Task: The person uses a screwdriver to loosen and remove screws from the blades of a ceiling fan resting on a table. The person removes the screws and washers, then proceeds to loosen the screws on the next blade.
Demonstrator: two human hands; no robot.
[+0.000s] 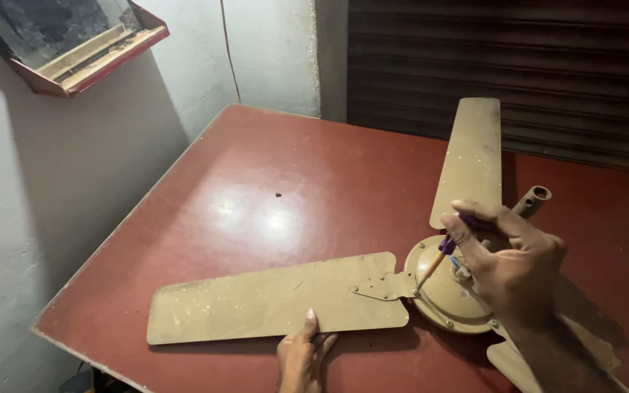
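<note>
Two fingers and the thumb of the right hand [507, 266] pinch the purple handle of a screwdriver [437, 260], whose orange shaft slants down and left so that its tip meets the metal bracket [386, 285] where a blade joins the hub. Most of the handle is hidden inside the grip, so its length is hard to judge. The left hand [301, 358] lies flat with its fingers pressed together, fingertips touching the near edge of the near blade [271, 302]; its wrist is cut off by the bottom of the view. That blade stretches left from the hub [445, 295], dull tan and flecked with pale spots. A second blade [471, 156] points away toward the far edge, and a third [511, 364] runs to the lower right, mostly covered by the right forearm and cut off by the frame. A short rod [533, 200] juts up from behind the hub, its base hidden by the right hand. The whole fan lies on a red table [278, 160], on its right half, with one tiny dark speck [278, 195] near the middle that is too small to identify. Against the white wall [52, 189] on the left hangs a red-framed box [74, 44], its top cut off. A dark shutter [504, 65] closes the back.
</note>
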